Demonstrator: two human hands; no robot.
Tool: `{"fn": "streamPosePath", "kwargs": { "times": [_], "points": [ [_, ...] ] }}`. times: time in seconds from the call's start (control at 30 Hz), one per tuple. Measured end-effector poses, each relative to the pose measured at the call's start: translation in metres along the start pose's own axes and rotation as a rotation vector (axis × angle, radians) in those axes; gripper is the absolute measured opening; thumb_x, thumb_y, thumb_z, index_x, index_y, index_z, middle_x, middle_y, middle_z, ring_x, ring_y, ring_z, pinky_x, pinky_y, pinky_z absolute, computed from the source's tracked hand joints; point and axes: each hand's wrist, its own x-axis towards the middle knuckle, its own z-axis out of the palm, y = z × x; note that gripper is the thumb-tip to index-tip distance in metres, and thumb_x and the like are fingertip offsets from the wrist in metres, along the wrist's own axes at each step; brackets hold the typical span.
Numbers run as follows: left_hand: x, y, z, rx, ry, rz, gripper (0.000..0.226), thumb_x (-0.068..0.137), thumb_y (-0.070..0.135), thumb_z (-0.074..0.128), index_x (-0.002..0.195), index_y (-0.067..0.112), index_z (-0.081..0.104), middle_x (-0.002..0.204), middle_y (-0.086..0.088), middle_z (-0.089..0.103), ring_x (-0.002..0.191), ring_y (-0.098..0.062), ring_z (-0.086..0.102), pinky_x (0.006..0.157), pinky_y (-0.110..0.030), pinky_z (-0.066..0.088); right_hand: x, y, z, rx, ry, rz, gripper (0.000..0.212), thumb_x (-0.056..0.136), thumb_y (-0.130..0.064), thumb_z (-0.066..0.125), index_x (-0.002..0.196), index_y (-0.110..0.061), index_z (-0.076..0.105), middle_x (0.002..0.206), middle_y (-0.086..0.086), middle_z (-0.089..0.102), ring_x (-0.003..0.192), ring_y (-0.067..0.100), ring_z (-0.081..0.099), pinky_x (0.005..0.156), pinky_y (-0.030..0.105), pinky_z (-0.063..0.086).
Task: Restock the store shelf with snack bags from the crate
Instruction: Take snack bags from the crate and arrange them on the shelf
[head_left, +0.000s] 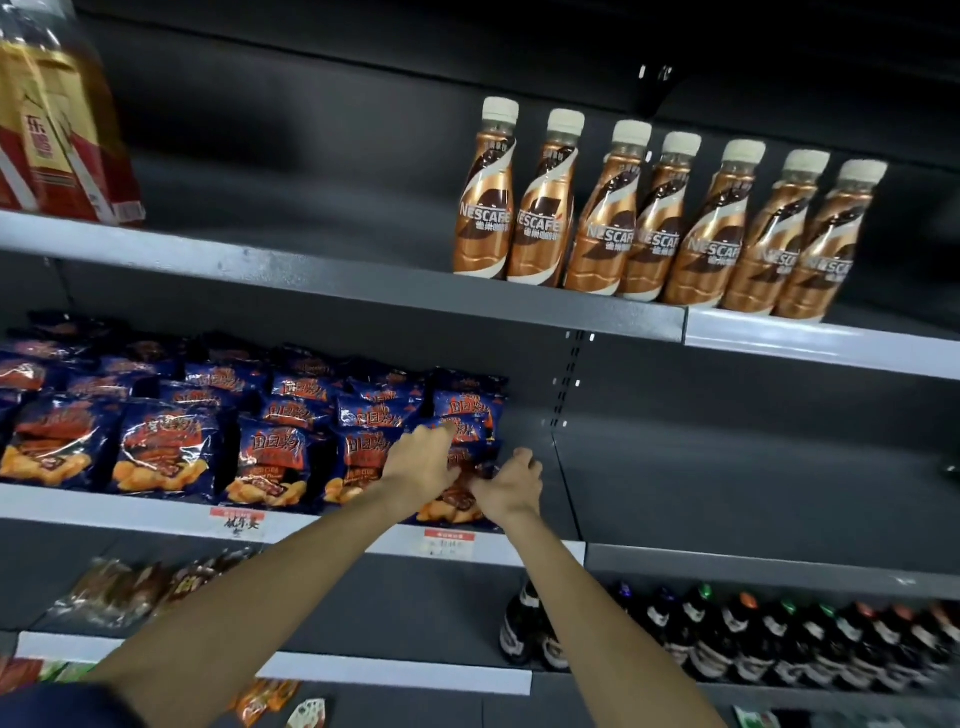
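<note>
Dark blue snack bags (166, 452) with orange print stand in rows on the middle shelf (130, 512). Both hands reach to the rightmost front bag (457, 499) at the end of the row. My left hand (423, 462) lies over the bag's upper face with its fingers stretched toward the bags behind. My right hand (511, 480) pinches the bag's right edge, fingers curled. Much of this bag is hidden behind the hands. No crate is in view.
Bare shelf extends right of the bag row (727, 493). Coffee bottles (660, 218) line the shelf above, and a large yellow bottle pack (52, 119) stands top left. Dark bottles (779, 639) and packaged snacks (119, 587) fill the shelf below. Price tags (449, 543) hang on the shelf lip.
</note>
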Motion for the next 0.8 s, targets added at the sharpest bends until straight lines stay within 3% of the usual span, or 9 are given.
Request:
{"fn": "streamPosePath", "kwargs": {
  "times": [0.3,0.6,0.8],
  "points": [
    [0.002,0.083,0.006,-0.039,-0.061,0.164,0.043,0.084,0.03,0.066,0.123,0.022,0.05,0.098,-0.008,0.068,0.094,-0.031,0.065,0.075,-0.042,0.056,-0.015,0.048,-0.069,-0.013,0.017,-0.047,0.093,0.073,-0.045,0.078,0.142,-0.01,0.027,0.138,0.011,0.034,0.131,0.032,0.034,0.107,0.041,0.037],
    [-0.022,0.251,0.044,-0.154,-0.077,0.433,0.039,0.085,0.029,0.068,0.119,0.019,0.053,0.088,-0.003,0.07,0.082,-0.025,0.067,0.071,-0.042,0.057,-0.047,0.158,-0.203,0.026,0.136,0.065,0.097,0.074,-0.044,0.081,0.146,-0.012,0.024,0.142,0.012,0.031,0.132,0.034,0.037,0.103,0.042,0.042],
    [-0.055,0.376,0.079,-0.233,-0.127,0.612,0.031,0.083,0.026,0.068,0.111,0.02,0.055,0.086,-0.003,0.068,0.078,-0.026,0.066,0.068,-0.042,0.056,-0.091,0.245,-0.293,0.027,0.28,0.176,0.084,0.075,-0.037,0.08,0.138,-0.007,0.033,0.134,0.015,0.039,0.124,0.033,0.042,0.096,0.038,0.044]
  ]
}}
